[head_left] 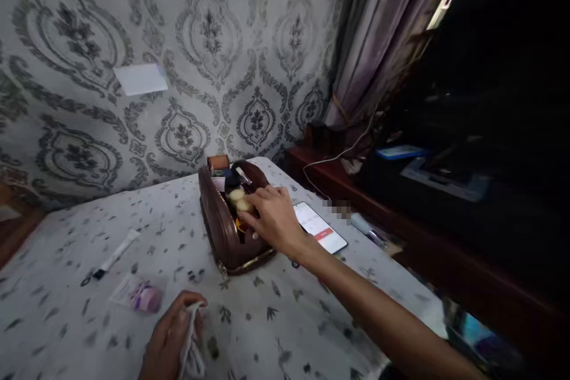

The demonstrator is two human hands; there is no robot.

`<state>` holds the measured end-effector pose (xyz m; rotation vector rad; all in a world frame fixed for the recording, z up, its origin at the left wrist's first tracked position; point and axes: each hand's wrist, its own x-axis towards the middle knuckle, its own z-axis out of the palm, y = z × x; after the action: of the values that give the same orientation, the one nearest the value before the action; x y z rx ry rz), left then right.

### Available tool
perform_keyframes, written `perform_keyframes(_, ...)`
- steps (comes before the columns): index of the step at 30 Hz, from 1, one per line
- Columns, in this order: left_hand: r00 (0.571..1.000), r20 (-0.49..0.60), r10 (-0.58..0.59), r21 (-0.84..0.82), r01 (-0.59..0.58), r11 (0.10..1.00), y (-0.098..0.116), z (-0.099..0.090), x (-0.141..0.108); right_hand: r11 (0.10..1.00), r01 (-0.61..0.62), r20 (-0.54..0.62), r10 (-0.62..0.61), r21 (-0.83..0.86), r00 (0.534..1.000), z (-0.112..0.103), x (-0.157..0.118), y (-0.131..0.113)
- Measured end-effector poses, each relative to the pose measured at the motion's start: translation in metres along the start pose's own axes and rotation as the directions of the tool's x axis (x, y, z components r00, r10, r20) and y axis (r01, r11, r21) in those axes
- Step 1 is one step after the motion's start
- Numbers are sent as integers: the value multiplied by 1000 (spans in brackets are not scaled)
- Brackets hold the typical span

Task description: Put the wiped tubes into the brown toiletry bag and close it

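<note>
A brown zip-up toiletry bag (218,228) stands unzipped on the bed, filled with small items. My right hand (271,214) reaches over its opening, thumb and fingers closed around a pale yellow rounded item (243,205) whose kind I cannot make out. Another rounded pale yellow piece (236,195) sits just behind it. Low in the view, my left hand (171,332) is closed on a crumpled white cloth (193,344). Close to that hand lies a clear-and-pink tube (138,297) with a pink cap. Farther left is a slim white tube (116,254) with a black end.
A phone (323,228) with a lit screen lies right of the bag, under my right forearm. Beyond it are a light-blue-capped tube (367,228) and a dark red wooden ledge (320,169) with a white cable (332,160). Patterned wallpaper (214,47) rises behind the bed.
</note>
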<state>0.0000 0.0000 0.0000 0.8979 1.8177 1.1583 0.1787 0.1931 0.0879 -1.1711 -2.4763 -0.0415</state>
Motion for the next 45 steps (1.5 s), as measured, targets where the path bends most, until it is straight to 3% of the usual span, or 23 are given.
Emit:
perform_keyframes(11,998,42,55,-76,-52,996,-5,3,-5,1000,17,-43,-18,-19,999,1,2,1)
perform_keyframes(26,996,32,81,-42,-80,996,-7,4,-6,999,42,-37,-42,-12,998,3,4,3)
perform_keyframes(35,993,93,70,-111,-59,992,-4,6,-7,997,61,-62,-59,40,996,5,2,9)
perform_keyframes(41,987,104,122,-101,-112,989,-6,6,-7,996,85,-85,-83,22,993,6,3,9)
perform_keyframes(45,969,174,172,-135,-150,979,-4,4,-5,996,84,-116,-82,13,990,8,4,10)
